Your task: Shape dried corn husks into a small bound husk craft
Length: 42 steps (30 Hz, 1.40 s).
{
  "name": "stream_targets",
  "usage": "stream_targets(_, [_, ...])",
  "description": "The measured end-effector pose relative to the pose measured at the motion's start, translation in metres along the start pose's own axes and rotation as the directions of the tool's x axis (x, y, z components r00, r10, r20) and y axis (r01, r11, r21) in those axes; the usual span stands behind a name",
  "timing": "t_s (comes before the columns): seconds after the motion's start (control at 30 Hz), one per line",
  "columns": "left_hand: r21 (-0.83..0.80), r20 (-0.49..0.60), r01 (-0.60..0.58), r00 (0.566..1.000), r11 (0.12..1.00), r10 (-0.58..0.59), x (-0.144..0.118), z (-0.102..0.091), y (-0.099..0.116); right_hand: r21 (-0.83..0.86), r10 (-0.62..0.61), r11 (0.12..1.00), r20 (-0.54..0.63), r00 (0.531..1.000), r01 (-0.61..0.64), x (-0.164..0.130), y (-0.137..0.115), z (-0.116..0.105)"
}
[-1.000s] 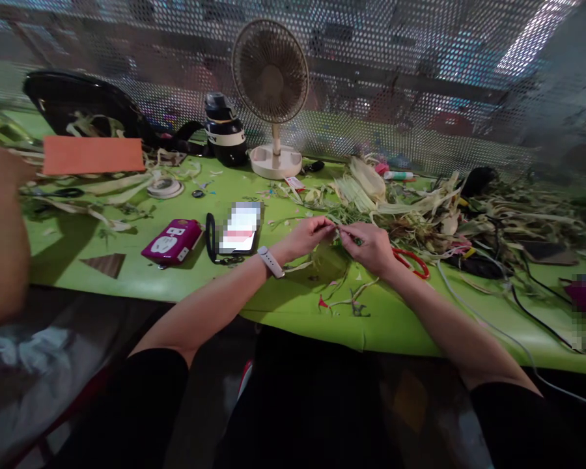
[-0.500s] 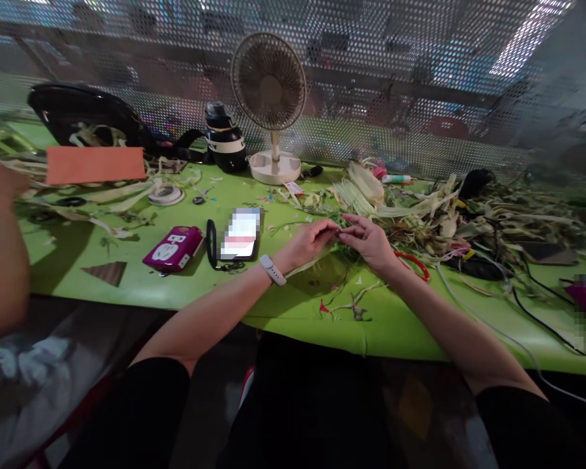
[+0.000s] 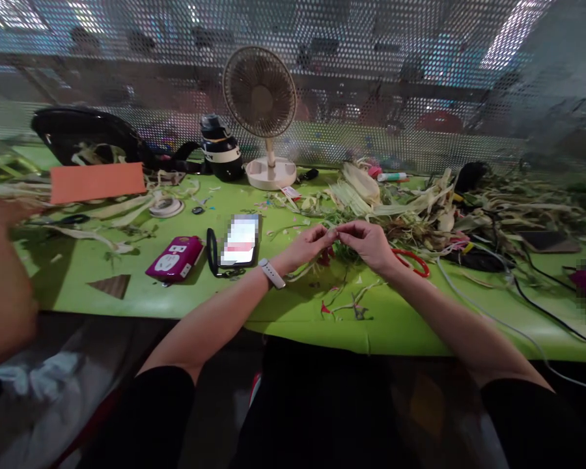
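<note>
My left hand [image 3: 306, 249], with a pale watch band [image 3: 272, 273] at the wrist, is closed in a pinch. Its fingertips meet those of my right hand [image 3: 368, 244], which is pinched too. Whatever sits between the fingers is too small to make out. Just under the fingertips a dark red piece [image 3: 327, 256] shows, partly covered by my left hand. Pale strips run below that palm. Behind and right of the hands spreads a heap of dried corn husks [image 3: 410, 212]. A red ring-shaped cord [image 3: 417, 264] lies beside my right wrist.
A phone [image 3: 241, 241], a purple socket block [image 3: 176, 259] and a tape roll [image 3: 166, 206] lie to the left. A fan [image 3: 271, 172] and a black bottle [image 3: 222, 156] stand at the back. Another person's arm [image 3: 4, 280] reaches in at far left. A white cable [image 3: 488, 312] crosses the right.
My right hand's fingers have curled in closer to my left fingertips. The dark red piece now shows below them. The whole view has tilted and shifted slightly.
</note>
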<state>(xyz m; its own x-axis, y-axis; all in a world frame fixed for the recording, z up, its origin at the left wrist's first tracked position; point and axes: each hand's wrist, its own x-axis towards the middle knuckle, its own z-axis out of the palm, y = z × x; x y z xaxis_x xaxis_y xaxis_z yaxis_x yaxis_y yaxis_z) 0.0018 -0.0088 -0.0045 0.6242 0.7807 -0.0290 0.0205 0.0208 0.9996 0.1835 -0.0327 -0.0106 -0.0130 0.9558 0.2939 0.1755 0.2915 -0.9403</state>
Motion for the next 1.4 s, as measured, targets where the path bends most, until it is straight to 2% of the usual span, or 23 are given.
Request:
stream_targets(0.1, [0.129, 0.039, -0.044, 0.998, 0.991, 0.039, -0.001, 0.001, -0.002, -0.017, -0.006, 1.0, -0.005, 1.0, 0.006, -0.001, -0.002, 0.0])
stream_targets(0.23, [0.204, 0.018, -0.142, 0.99, 0.969, 0.141, -0.001, 0.001, -0.004, -0.025, -0.015, 1.0, -0.002, 1.0, 0.015, -0.001, -0.001, 0.0])
stream_targets(0.4, [0.223, -0.008, -0.162, 0.986, 0.961, 0.168, -0.002, 0.001, -0.004, -0.057, -0.035, 0.998, 0.003, 0.999, 0.036, -0.002, 0.001, 0.0])
stream_targets(0.5, [0.179, -0.022, -0.167, 0.985, 0.97, 0.173, -0.002, 0.003, -0.004, -0.184, -0.138, 0.974, -0.016, 0.99, 0.133, -0.005, -0.001, 0.002])
stream_targets(0.57, [0.138, -0.038, -0.165, 0.984, 0.977, 0.172, -0.001, 0.004, -0.005, -0.344, -0.286, 0.901, -0.01, 0.958, 0.265, -0.008, -0.003, 0.003])
stream_targets(0.67, [0.092, -0.067, -0.139, 0.987, 0.986, 0.145, 0.0, 0.006, -0.005, -0.574, -0.486, 0.681, 0.11, 0.867, 0.455, -0.01, -0.004, 0.002])
stream_targets(0.77, [0.046, -0.086, -0.117, 0.989, 0.992, 0.121, 0.0, 0.006, -0.005, -0.728, -0.544, 0.437, 0.254, 0.8, 0.529, -0.011, -0.002, -0.001])
stream_targets(0.87, [-0.001, -0.092, -0.127, 0.988, 0.992, 0.127, -0.001, 0.005, -0.004, -0.799, -0.54, 0.253, 0.352, 0.764, 0.546, -0.013, 0.0, -0.002])
stream_targets(0.97, [-0.051, -0.092, -0.144, 0.986, 0.988, 0.139, -0.004, 0.003, -0.003, -0.831, -0.52, 0.159, 0.388, 0.761, 0.533, -0.015, -0.002, 0.0])
stream_targets(1.13, [-0.102, -0.12, -0.161, 0.982, 0.982, 0.148, -0.003, 0.005, -0.002, -0.865, -0.529, 0.061, 0.395, 0.751, 0.497, -0.017, -0.005, 0.006])
stream_targets(1.2, [-0.123, -0.149, -0.198, 0.972, 0.972, 0.18, 0.0, 0.006, -0.003, -0.848, -0.555, 0.093, 0.391, 0.734, 0.522, -0.017, -0.005, 0.007])
stream_targets(1.23, [-0.13, -0.161, -0.21, 0.969, 0.969, 0.188, 0.002, 0.006, -0.004, -0.825, -0.573, 0.152, 0.375, 0.729, 0.544, -0.016, -0.005, 0.007])
stream_targets(1.3, [-0.115, -0.16, -0.218, 0.967, 0.969, 0.199, 0.005, 0.006, -0.005, -0.742, -0.596, 0.353, 0.292, 0.748, 0.57, -0.014, -0.006, 0.005])
stream_targets(1.37, [-0.099, -0.134, -0.216, 0.97, 0.971, 0.202, 0.005, 0.006, -0.006, -0.624, -0.559, 0.577, 0.169, 0.812, 0.527, -0.011, -0.008, 0.002])
stream_targets(1.4, [-0.096, -0.115, -0.214, 0.972, 0.972, 0.203, 0.005, 0.006, -0.007, -0.573, -0.519, 0.659, 0.124, 0.846, 0.488, -0.01, -0.009, 0.0])
